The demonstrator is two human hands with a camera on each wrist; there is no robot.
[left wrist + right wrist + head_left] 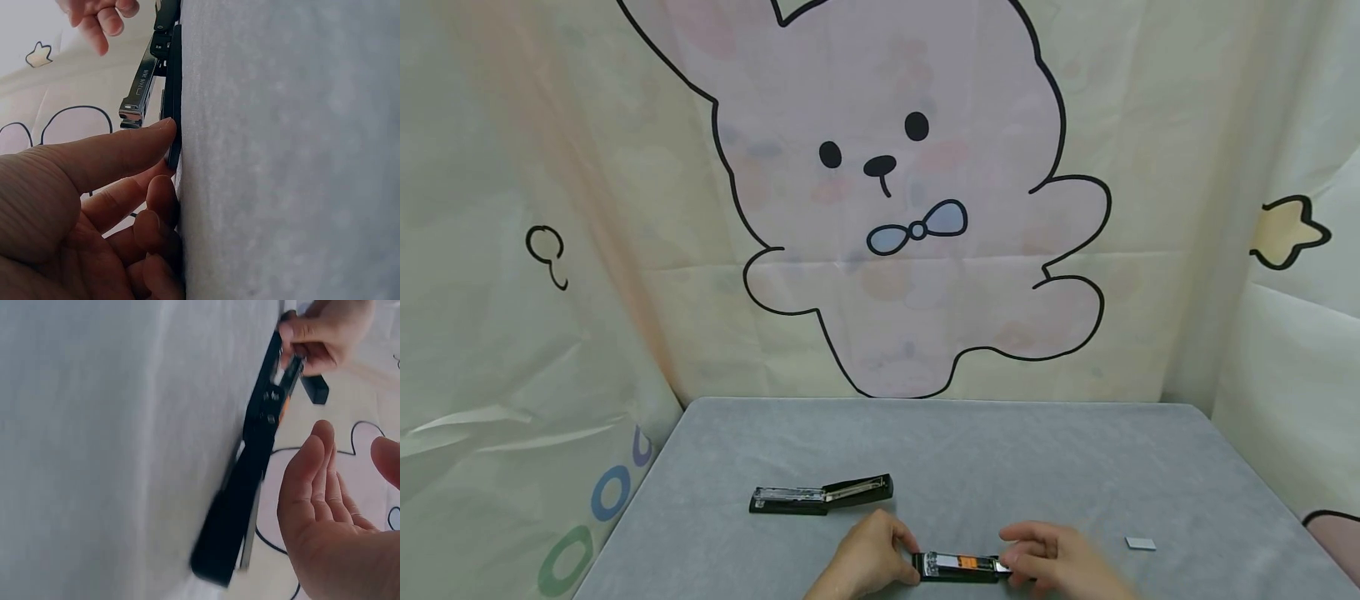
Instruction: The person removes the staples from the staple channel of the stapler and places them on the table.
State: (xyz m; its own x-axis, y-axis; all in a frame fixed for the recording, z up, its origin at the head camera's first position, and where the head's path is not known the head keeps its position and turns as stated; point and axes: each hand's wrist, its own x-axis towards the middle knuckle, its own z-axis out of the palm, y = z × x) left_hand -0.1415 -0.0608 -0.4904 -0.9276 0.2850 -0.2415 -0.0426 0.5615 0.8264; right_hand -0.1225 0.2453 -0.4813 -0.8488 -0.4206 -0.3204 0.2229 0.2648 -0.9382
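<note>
A black stapler (942, 575) lies folded open on the table near its front edge, with an orange label inside. My left hand (874, 557) pinches its left end between thumb and forefinger; the left wrist view shows that thumb (134, 150) against the black base. Above the base, the metal magazine (139, 87) stands tilted away. My right hand (1060, 560) is beside the stapler's right end; in the right wrist view its fingers (312, 481) are extended, with the thumb apart and nothing between them.
A second black stapler (790, 500), also folded open, lies farther back to the left. To the right is a small pale grey strip (1140, 544), perhaps staples. The grey cloth-covered table (1000, 458) ends at a curtain (925, 317) printed with a cartoon animal.
</note>
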